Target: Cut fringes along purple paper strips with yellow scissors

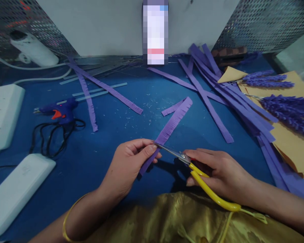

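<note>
My left hand (135,162) pinches a purple paper strip (171,126) between thumb and fingers near its lower end. Beyond the fingers the strip is fringed with fine cuts along one edge, and its far end folds back on the table. In my right hand (218,165) is a pair of scissors (205,184) with yellow handles. Their blades look nearly closed, and the tips meet the strip's edge beside my left thumb. Two more fringed strips (121,98) lie at the left, while uncut purple strips (207,101) are spread and piled at the right.
A blue glue gun (63,109) with a coiled black cord lies at left, near clear glue sticks (96,91) and white power strips (22,189). Purple flower sprigs (288,113) rest on tan paper (294,152) at right. A blurred phone (155,32) stands at the back.
</note>
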Action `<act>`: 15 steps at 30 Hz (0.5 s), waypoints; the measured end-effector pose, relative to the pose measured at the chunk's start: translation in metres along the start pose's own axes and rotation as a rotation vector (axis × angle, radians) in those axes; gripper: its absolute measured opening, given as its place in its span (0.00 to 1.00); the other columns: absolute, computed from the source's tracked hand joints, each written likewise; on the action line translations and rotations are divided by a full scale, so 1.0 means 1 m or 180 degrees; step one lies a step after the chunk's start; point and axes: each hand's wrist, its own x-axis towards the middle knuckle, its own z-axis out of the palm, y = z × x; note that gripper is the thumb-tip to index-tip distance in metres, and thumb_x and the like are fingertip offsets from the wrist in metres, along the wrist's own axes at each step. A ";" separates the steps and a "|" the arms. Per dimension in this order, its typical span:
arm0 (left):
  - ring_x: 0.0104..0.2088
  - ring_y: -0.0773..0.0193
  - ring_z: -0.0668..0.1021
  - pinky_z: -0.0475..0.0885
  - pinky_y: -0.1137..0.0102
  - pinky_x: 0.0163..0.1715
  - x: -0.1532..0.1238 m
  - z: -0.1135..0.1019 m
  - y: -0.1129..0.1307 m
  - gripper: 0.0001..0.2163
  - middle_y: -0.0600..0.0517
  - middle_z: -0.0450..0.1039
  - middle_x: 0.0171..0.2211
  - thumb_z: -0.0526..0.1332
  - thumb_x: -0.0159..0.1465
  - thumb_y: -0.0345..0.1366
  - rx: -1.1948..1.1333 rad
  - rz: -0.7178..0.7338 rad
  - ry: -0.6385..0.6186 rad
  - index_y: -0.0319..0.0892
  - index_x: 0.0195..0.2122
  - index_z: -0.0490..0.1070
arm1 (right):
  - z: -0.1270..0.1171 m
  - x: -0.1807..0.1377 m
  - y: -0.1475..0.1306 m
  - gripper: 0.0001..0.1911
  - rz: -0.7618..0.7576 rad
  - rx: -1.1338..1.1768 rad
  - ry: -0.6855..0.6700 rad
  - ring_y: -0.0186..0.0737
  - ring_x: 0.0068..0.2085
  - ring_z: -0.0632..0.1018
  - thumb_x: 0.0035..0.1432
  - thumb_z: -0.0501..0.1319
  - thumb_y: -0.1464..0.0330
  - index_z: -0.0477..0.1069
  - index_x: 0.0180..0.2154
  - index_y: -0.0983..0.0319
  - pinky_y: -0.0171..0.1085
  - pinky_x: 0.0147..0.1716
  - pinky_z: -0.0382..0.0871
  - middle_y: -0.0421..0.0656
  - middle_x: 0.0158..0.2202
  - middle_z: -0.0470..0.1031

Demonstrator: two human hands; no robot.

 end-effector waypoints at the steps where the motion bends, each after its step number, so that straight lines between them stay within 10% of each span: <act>1: 0.25 0.72 0.77 0.71 0.81 0.27 0.000 0.000 0.000 0.05 0.55 0.80 0.25 0.70 0.60 0.38 0.0031 0.0020 0.0004 0.43 0.30 0.82 | 0.000 0.000 0.000 0.18 0.0018 -0.0001 0.0002 0.35 0.28 0.71 0.64 0.62 0.53 0.74 0.45 0.60 0.33 0.28 0.61 0.39 0.29 0.72; 15: 0.24 0.72 0.77 0.72 0.80 0.27 0.002 -0.001 0.001 0.05 0.54 0.81 0.25 0.73 0.55 0.37 -0.0090 -0.0133 -0.0044 0.43 0.30 0.82 | 0.000 0.003 -0.001 0.16 0.0492 0.0683 -0.0205 0.36 0.31 0.72 0.61 0.66 0.54 0.76 0.40 0.61 0.33 0.29 0.63 0.39 0.31 0.74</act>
